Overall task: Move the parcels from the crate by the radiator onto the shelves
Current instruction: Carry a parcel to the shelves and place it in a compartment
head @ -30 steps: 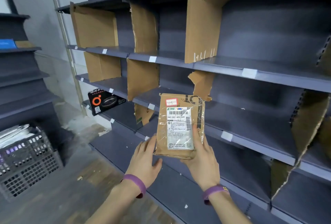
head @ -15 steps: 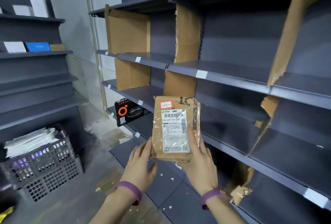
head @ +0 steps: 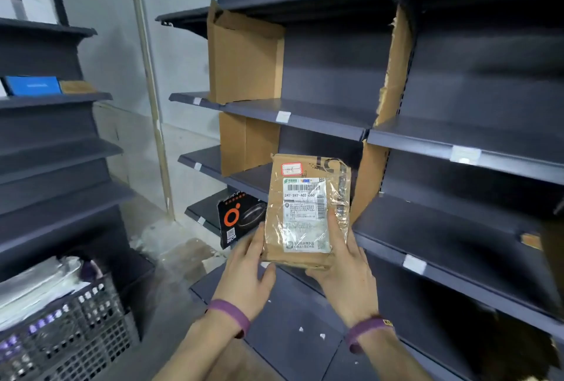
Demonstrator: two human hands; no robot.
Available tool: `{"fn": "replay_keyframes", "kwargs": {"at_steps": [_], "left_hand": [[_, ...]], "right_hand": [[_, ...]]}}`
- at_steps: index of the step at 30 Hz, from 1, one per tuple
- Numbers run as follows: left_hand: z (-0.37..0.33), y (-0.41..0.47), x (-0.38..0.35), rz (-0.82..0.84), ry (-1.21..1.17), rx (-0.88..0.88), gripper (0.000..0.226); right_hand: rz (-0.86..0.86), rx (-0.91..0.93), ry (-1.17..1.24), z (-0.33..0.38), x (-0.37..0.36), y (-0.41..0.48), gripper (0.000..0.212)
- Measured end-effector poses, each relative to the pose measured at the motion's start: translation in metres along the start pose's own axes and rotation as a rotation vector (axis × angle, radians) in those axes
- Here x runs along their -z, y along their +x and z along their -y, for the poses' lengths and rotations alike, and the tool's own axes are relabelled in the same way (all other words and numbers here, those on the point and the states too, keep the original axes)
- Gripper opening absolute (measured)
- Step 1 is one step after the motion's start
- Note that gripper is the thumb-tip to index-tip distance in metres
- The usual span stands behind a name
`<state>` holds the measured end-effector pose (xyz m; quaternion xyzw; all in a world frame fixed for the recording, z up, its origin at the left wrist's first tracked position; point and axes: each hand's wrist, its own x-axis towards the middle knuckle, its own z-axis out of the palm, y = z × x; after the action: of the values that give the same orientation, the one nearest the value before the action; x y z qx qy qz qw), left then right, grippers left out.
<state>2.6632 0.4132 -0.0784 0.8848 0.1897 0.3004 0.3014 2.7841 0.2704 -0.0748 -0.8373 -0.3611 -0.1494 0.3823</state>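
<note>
Parcel up in air, standing tall, label facing person. Left hand holds its bottom left edge. Right hand pinches its right side, thumb on front. Shelves just behind parcel, closer to right hand. Crate low at left.

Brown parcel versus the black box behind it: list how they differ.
The brown parcel is plain cardboard under clear tape with a white barcode label; the black box is printed with an orange ring. The parcel is held up by the left hand and right hand; the box stands on a low shelf. Both are rectangular.
</note>
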Motion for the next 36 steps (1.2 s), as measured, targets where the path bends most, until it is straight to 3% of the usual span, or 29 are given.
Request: {"fn": "replay_keyframes", "kwargs": {"at_steps": [14, 19, 29, 36], "left_hand": [[0.11, 0.184, 0.053, -0.137, -0.176, -0.103, 0.082], [0.126, 0.257, 0.081, -0.152, -0.282, -0.223, 0.083], [0.12, 0.365, 0.09, -0.117, -0.347, -0.403, 0.088], [0.117, 0.42, 0.078, -0.04, -0.428, -0.521, 0.085]], "right_hand": [[-0.141, 0.087, -0.037, 0.07, -0.107, 0.176, 0.112], [-0.233, 0.109, -0.076, 0.093, -0.134, 0.238, 0.118], [-0.404, 0.111, -0.144, 0.104, -0.117, 0.306, 0.116], [-0.428, 0.115, -0.154, 0.103, -0.109, 0.342, 0.112]]}}
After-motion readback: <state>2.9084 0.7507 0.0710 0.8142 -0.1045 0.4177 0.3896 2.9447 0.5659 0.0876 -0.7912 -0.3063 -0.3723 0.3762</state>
